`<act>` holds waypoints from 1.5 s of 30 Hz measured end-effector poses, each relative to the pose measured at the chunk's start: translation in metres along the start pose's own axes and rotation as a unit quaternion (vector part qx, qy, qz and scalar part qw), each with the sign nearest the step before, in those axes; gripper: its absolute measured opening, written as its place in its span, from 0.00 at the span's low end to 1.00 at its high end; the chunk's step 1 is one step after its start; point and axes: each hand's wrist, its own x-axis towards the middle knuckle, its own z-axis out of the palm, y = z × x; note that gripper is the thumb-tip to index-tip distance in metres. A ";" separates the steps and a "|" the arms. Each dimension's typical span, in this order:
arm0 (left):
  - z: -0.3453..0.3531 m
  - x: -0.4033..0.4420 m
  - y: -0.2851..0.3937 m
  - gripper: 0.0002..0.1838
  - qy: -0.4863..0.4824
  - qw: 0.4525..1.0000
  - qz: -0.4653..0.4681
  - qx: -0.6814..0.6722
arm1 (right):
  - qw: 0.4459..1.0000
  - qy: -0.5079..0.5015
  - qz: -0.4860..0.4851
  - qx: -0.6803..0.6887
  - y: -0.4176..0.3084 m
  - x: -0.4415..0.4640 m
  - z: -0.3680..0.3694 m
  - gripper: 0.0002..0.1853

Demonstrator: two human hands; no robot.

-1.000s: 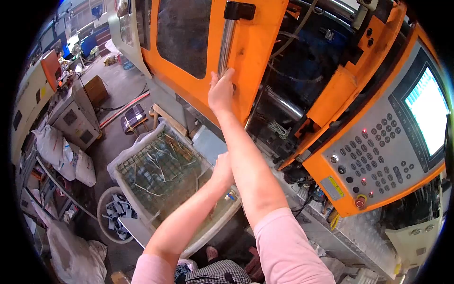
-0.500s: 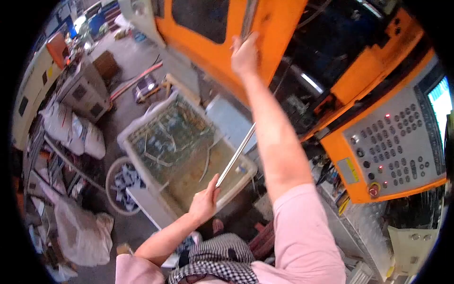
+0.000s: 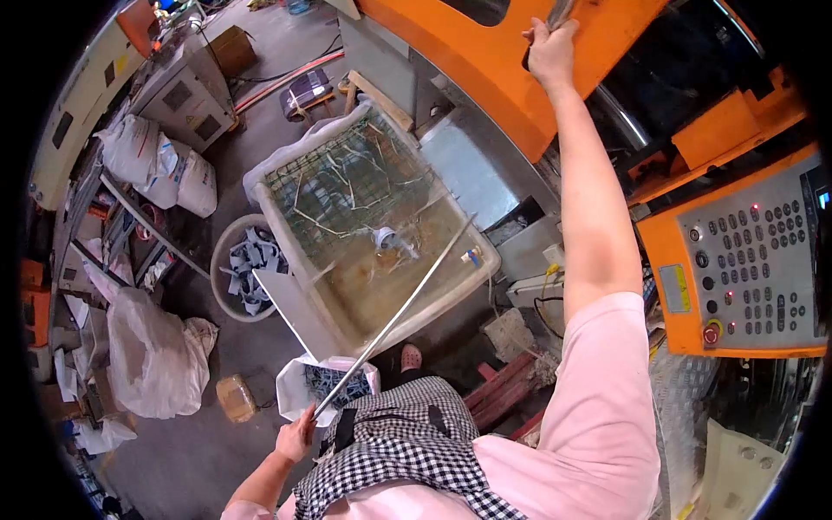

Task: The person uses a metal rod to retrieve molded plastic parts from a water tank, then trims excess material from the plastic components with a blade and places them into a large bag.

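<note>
My left hand (image 3: pixel 295 436) is closed round the lower end of a thin metal rod (image 3: pixel 390 325), low and left of centre. The rod slants up across the near edge of a water-filled tub (image 3: pixel 381 347). At the top, my right hand (image 3: pixel 552 54) grips the handle (image 3: pixel 559 12) of the orange machine door (image 3: pixel 598 39). In the tub a pale round object (image 3: pixel 383 237) lies in the water beside a green mesh (image 3: pixel 347 182) with thin pale strips on it.
A control panel (image 3: pixel 754 269) stands at right. Left of the tub are a round basket (image 3: pixel 227 299) of grey pieces and white sacks (image 3: pixel 143 156). A white bin (image 3: pixel 290 392) holding small dark pieces sits near my apron. Red bars (image 3: pixel 503 390) lie below the tub.
My left hand has moved down and left with the rod, away from my right arm. The view has shifted down, and the pale round object now shows in the tub.
</note>
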 end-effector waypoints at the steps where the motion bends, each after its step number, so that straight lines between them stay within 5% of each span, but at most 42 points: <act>1: 0.007 -0.006 -0.003 0.23 -0.005 0.999 -0.031 -0.002 | 1.000 0.007 -0.006 -0.004 0.001 -0.002 -0.004 0.15; 4: 0.021 -0.012 -0.008 0.20 0.016 0.997 -0.064 -0.037 | 1.000 0.019 -0.001 0.007 -0.007 -0.009 -0.014 0.14; 7: 0.023 -0.003 -0.004 0.19 -0.062 0.976 -0.210 -0.012 | 0.999 0.039 0.010 -0.001 -0.015 -0.021 -0.026 0.14; 30: 0.134 0.214 -0.027 0.16 -0.069 0.960 -0.264 -0.068 | 0.998 0.018 0.031 -0.047 -0.058 -0.094 -0.143 0.13; 32: 0.131 0.216 -0.019 0.15 -0.090 0.976 -0.199 0.005 | 0.998 0.012 0.055 -0.031 -0.049 -0.099 -0.158 0.14; 36: 0.169 0.207 -0.019 0.16 -0.015 0.951 -0.261 -0.163 | 0.994 0.024 0.056 -0.087 -0.068 -0.107 -0.167 0.14; 45: 0.171 0.139 0.004 0.11 0.045 0.955 -0.227 -0.185 | 0.989 0.040 0.050 -0.134 -0.065 -0.118 -0.170 0.16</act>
